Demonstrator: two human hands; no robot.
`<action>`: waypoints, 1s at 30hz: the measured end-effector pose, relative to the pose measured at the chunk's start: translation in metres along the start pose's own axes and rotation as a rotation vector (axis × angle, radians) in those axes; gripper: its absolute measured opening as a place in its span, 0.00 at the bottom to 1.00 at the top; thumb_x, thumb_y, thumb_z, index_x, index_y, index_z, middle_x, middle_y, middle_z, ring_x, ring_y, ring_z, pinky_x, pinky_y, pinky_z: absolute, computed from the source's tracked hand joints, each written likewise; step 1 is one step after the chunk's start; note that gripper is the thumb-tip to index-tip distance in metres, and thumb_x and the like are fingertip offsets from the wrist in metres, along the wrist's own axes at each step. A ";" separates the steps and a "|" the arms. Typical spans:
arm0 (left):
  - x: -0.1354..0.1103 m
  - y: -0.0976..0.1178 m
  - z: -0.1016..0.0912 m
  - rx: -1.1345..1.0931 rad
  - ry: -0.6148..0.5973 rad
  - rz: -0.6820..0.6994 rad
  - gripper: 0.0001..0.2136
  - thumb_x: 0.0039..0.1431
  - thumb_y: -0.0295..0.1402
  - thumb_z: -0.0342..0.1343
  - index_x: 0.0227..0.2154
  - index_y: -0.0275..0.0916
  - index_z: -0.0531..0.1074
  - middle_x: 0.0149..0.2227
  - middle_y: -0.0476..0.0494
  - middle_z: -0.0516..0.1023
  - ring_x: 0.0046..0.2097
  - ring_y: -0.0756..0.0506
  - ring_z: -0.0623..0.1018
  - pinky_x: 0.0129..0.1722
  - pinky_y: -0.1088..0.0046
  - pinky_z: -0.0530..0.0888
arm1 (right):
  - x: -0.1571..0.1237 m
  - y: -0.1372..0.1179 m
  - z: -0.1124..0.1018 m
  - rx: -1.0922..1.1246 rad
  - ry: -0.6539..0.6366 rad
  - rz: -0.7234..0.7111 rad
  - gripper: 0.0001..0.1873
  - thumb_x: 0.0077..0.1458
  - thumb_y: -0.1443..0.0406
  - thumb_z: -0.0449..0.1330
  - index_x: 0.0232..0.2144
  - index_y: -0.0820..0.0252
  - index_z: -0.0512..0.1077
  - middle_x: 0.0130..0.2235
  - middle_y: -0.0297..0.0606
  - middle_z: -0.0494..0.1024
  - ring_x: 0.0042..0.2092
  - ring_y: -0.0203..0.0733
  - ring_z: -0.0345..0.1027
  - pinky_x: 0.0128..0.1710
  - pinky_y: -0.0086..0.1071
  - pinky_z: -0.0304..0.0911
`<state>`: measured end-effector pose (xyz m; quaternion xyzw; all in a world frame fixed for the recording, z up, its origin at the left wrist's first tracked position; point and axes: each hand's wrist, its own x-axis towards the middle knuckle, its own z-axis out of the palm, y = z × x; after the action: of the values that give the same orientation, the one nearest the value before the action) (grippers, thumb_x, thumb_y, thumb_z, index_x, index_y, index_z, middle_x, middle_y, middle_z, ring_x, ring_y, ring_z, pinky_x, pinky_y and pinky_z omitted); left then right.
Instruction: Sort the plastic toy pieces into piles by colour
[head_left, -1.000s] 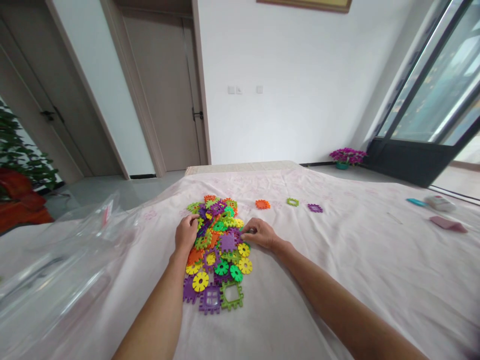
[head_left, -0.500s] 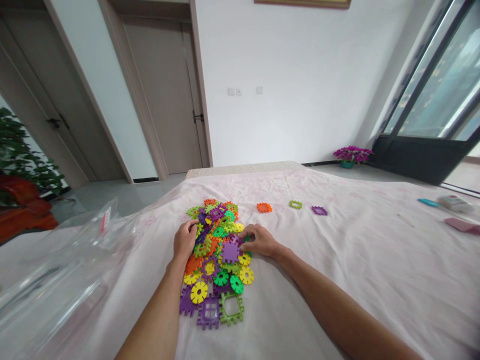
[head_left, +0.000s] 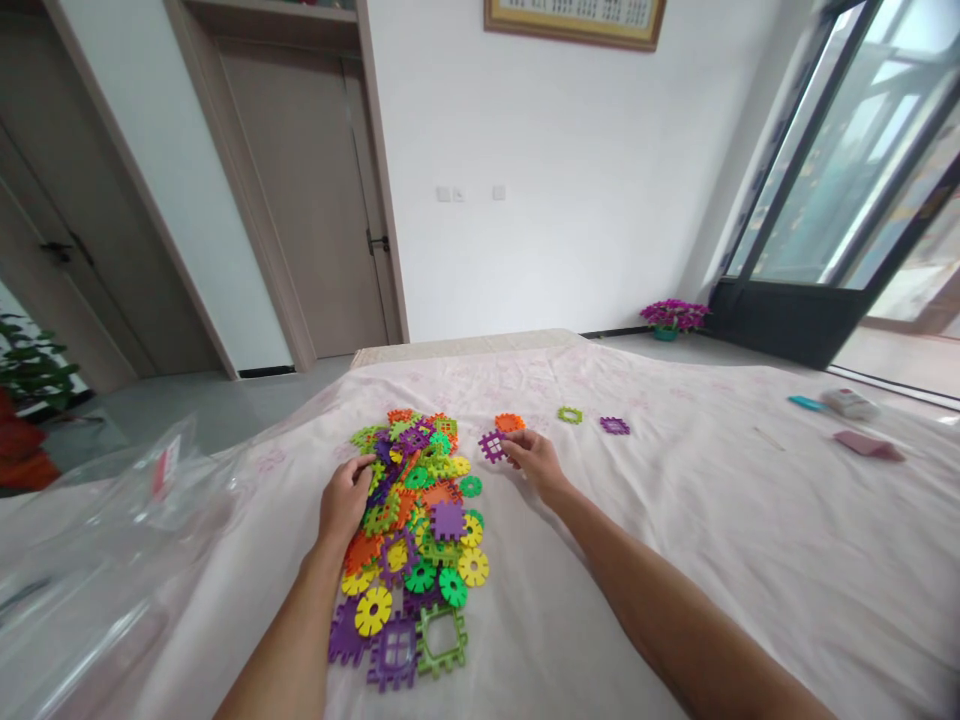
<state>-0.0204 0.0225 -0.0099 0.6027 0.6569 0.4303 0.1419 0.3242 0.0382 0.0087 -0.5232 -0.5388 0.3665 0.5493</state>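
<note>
My right hand pinches a purple window-pane building piece, a toothed square, by its right edge. It is held just right of the pile, in front of an orange toothed piece on the cloth. My left hand rests along the left side of the heap of plastic building pieces, fingertips touching it, nothing visibly gripped. The heap mixes toothed squares and notched discs in purple, orange, green and yellow. At its near end lie a yellow disc and a light green frame piece.
A green frame piece and a purple one lie apart to the right on the pale cloth. Clear plastic packaging spreads on the left. A pink item and a white object sit far right.
My right hand has lifted a purple window-pane piece from the heap and carried it away to the right. My left hand stays at the heap's side. The head view has shifted slightly.
</note>
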 end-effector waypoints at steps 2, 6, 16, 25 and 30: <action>0.001 -0.002 0.000 0.007 0.000 0.001 0.15 0.59 0.38 0.49 0.45 0.44 0.75 0.48 0.44 0.79 0.50 0.43 0.77 0.53 0.66 0.70 | 0.018 0.005 -0.031 -0.170 0.200 0.015 0.20 0.45 0.52 0.62 0.32 0.63 0.75 0.23 0.36 0.75 0.25 0.38 0.67 0.25 0.29 0.63; 0.001 0.000 0.000 0.016 0.004 0.009 0.15 0.59 0.39 0.48 0.44 0.44 0.75 0.48 0.45 0.79 0.50 0.43 0.76 0.52 0.67 0.70 | 0.048 0.012 -0.111 -0.309 0.433 0.063 0.22 0.48 0.54 0.58 0.38 0.66 0.76 0.28 0.41 0.79 0.29 0.40 0.70 0.29 0.31 0.65; -0.002 0.001 -0.001 0.016 -0.014 -0.017 0.16 0.59 0.40 0.48 0.46 0.45 0.75 0.49 0.45 0.78 0.50 0.43 0.76 0.53 0.66 0.70 | 0.066 0.035 -0.218 -0.710 0.651 0.306 0.11 0.43 0.63 0.64 0.30 0.63 0.81 0.37 0.52 0.81 0.42 0.57 0.73 0.42 0.43 0.64; -0.002 0.000 -0.001 0.012 0.002 -0.008 0.16 0.58 0.39 0.49 0.45 0.44 0.75 0.48 0.45 0.79 0.50 0.43 0.76 0.52 0.67 0.70 | 0.068 0.034 -0.218 -0.816 0.650 0.336 0.13 0.44 0.62 0.64 0.31 0.66 0.80 0.36 0.54 0.80 0.38 0.53 0.72 0.37 0.40 0.64; -0.002 0.004 -0.002 0.002 0.008 -0.012 0.15 0.58 0.38 0.49 0.45 0.42 0.76 0.48 0.45 0.79 0.50 0.44 0.77 0.53 0.68 0.70 | 0.068 0.029 -0.173 -0.813 0.640 0.212 0.18 0.55 0.60 0.53 0.39 0.65 0.78 0.41 0.52 0.79 0.41 0.48 0.71 0.39 0.36 0.62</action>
<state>-0.0187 0.0193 -0.0071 0.5972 0.6616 0.4310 0.1411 0.5077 0.0784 0.0167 -0.8314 -0.3868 0.0033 0.3989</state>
